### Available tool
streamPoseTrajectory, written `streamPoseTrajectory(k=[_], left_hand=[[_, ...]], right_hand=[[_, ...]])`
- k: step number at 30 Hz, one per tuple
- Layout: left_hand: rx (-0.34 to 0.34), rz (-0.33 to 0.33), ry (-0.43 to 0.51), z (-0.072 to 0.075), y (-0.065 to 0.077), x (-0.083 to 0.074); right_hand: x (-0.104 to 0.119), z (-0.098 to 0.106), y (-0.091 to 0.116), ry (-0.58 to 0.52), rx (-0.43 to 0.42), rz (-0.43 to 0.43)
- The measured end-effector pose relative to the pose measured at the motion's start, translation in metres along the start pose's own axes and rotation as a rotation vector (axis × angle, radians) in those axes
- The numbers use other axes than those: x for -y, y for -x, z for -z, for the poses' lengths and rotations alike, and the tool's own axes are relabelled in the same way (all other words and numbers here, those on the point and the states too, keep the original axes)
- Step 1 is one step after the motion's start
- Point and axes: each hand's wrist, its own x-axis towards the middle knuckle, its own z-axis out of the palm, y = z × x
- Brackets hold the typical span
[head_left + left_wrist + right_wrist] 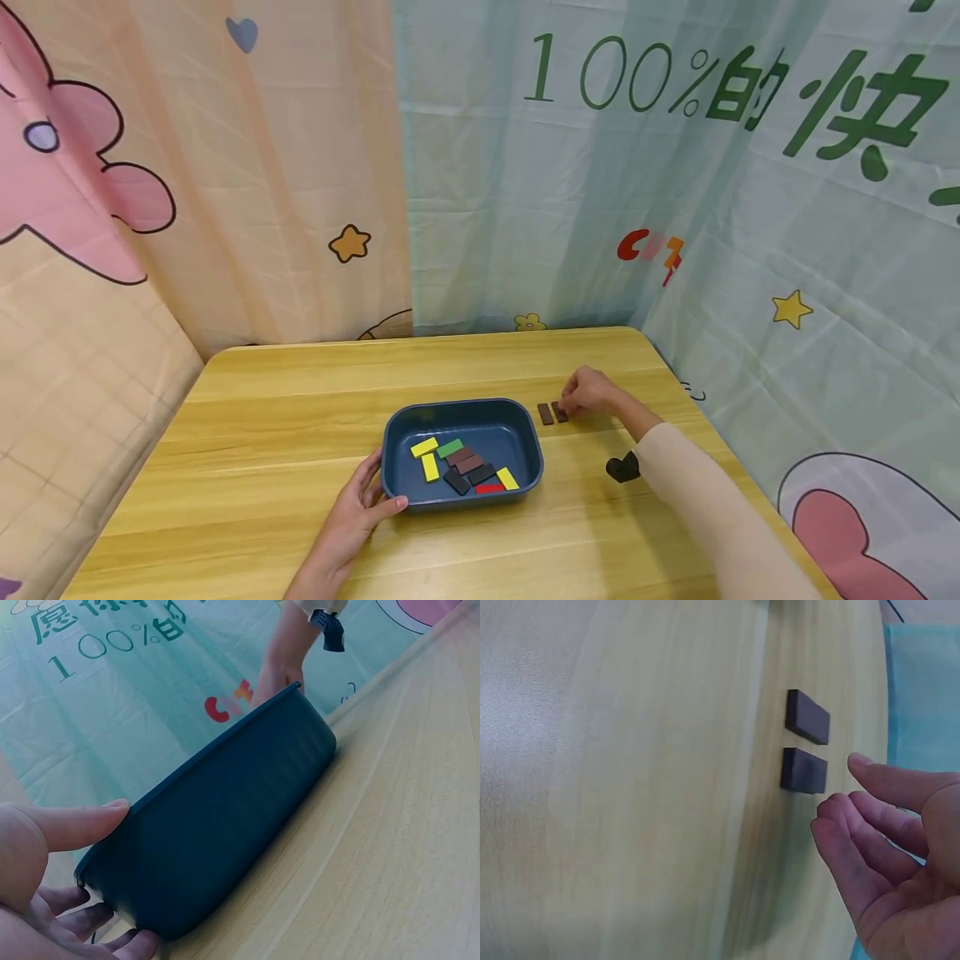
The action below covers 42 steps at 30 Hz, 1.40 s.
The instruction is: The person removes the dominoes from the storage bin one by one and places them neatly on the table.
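Observation:
A dark blue rectangular tub [463, 504] stands on the wooden table, with several flat blocks in yellow, green, brown, black and red in it. My left hand [352, 508] grips its near left corner, thumb at the rim and fingers round the outer wall [202, 825]. To the right of the tub, two dark brown blocks lie side by side: one block [545, 414] nearer the tub and another block [804, 771] by my right hand [588, 392]. In the right wrist view, the thumb and loosely bent fingers stand apart beside these blocks, with nothing between them.
The wooden table [247, 467] has rounded far corners. Printed curtains [487, 167] hang behind its far edge and along both sides. A black strap piece [622, 468] hangs at the right sleeve [712, 508].

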Motion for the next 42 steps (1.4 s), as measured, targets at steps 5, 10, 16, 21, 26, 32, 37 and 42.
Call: streamPoseTrajectory(k=[5, 10, 16, 21, 26, 32, 37, 42], left_hand=[[-0.002, 0.007, -0.002, 0.000, 0.001, 0.000], [0.003, 0.007, -0.005, 0.000, 0.000, 0.000], [0.011, 0.004, -0.002, 0.000, -0.002, 0.000], [0.016, 0.000, 0.000, 0.000, -0.001, 0.003], [-0.001, 0.014, -0.002, 0.000, 0.002, 0.002], [0.007, 0.001, -0.010, 0.001, 0.002, 0.001], [0.000, -0.002, -0.022, 0.003, 0.001, 0.000], [0.001, 0.000, -0.018, 0.002, 0.000, -0.001]], right_hand=[[0.014, 0.008, 0.003, 0.017, 0.045, 0.041], [0.031, 0.011, 0.006, 0.042, 0.112, 0.118], [0.052, 0.009, 0.010, 0.085, 0.183, 0.242], [0.074, 0.003, 0.014, 0.094, 0.279, 0.330], [0.096, -0.012, 0.011, 0.153, 0.393, 0.422], [0.122, -0.036, 0.008, 0.268, 0.533, 0.441], [0.135, -0.051, 0.003, 0.405, 0.588, 0.435], [0.136, -0.064, -0.001, 0.554, 0.662, 0.431]])
